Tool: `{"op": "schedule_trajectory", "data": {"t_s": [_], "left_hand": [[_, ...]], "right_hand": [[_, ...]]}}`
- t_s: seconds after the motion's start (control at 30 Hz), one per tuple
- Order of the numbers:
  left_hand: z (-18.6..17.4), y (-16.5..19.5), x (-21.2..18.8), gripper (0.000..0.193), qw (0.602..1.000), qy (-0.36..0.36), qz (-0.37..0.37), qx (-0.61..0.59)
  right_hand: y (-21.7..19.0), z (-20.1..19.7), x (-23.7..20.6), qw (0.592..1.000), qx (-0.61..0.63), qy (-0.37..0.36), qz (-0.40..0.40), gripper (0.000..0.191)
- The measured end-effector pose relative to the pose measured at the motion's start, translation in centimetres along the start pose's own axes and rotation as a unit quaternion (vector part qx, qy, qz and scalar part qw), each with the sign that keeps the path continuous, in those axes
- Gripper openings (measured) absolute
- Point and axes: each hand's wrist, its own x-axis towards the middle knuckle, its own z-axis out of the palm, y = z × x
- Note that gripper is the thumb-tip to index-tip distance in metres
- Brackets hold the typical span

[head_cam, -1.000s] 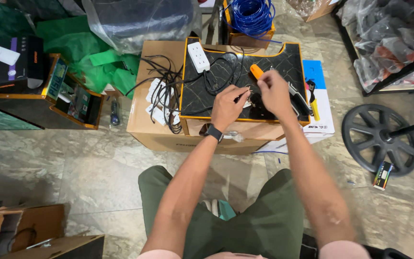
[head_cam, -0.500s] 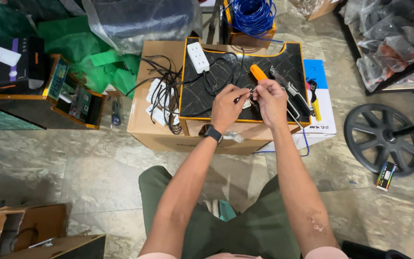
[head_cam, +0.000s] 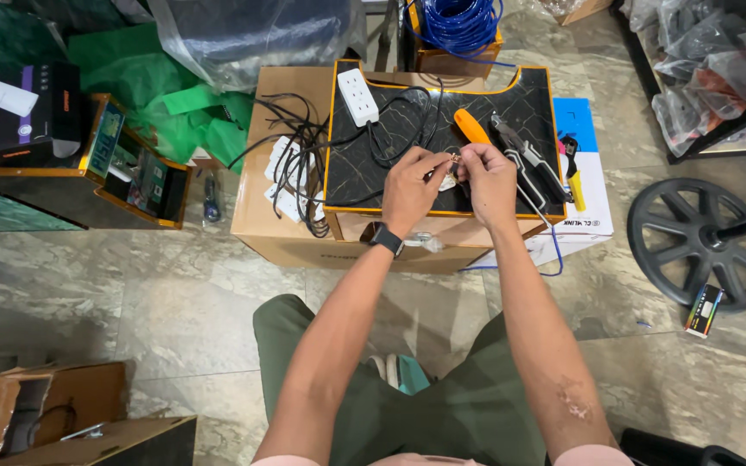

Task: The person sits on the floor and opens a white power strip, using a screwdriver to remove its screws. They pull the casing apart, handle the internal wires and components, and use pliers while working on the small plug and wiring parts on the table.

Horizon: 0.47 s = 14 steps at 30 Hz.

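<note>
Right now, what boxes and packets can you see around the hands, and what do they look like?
Brown cardboard box: under the black board, plain, rectangular.
White and blue box: right of the board, flat.
Dark charger box: far left, black and purple, pictured white plug.
Small black packet: on the floor by the black wheel, colourful stripe.
Clear plastic bags: top right, on a shelf.

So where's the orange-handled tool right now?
In the head view, the orange-handled tool lies on the black marbled board, just beyond the right hand and left of the grey pliers.
</note>
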Motion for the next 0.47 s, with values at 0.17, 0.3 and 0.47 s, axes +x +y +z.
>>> {"op": "schedule_trajectory", "data": {"t_s": [0.17, 0.3, 0.47], "left_hand": [[-0.1, -0.3, -0.3, 0.013, 1.0, 0.001, 0.012, -0.005], [-0.1, -0.5, -0.3, 0.013, 1.0, 0.005, 0.01, 0.008], [0.2, -0.9, -0.4, 0.015, 1.0, 0.005, 0.009, 0.016]], "right_hand": [[-0.5, 0.3, -0.6, 0.999, -0.04, 0.016, 0.01, 0.013], [-1.9, 1.3, -1.2, 0.996, -0.084, 0.01, -0.016, 0.014], [-6.1, 4.9, -5.0, 0.995, -0.087, -0.008, -0.044, 0.014]]}}
